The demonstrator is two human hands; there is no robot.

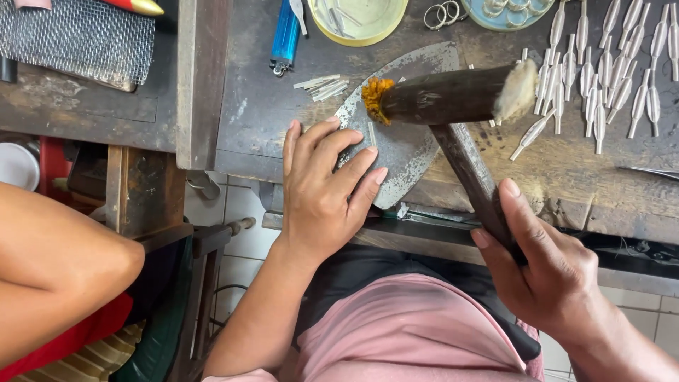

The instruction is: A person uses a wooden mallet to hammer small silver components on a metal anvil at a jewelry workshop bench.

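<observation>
My right hand point(544, 265) grips the dark wooden handle of a mallet point(445, 93), whose cylindrical head hangs just above a worn grey metal plate point(407, 152) on the workbench. The mallet's ends are frayed, one orange, one pale. My left hand point(325, 184) lies on the plate's near left edge, fingertips pinching a thin silver strip point(371, 133) flat against the metal. The mallet head sits a little beyond and to the right of that strip.
Several small silver leaf-shaped pieces point(608, 71) lie in rows at the bench's right. A few short silver strips point(322, 86), a blue lighter point(285, 35), a yellow dish point(361, 21), metal rings point(442, 14) and wire mesh point(78, 39) lie farther back. Another person's knee point(56, 269) is at left.
</observation>
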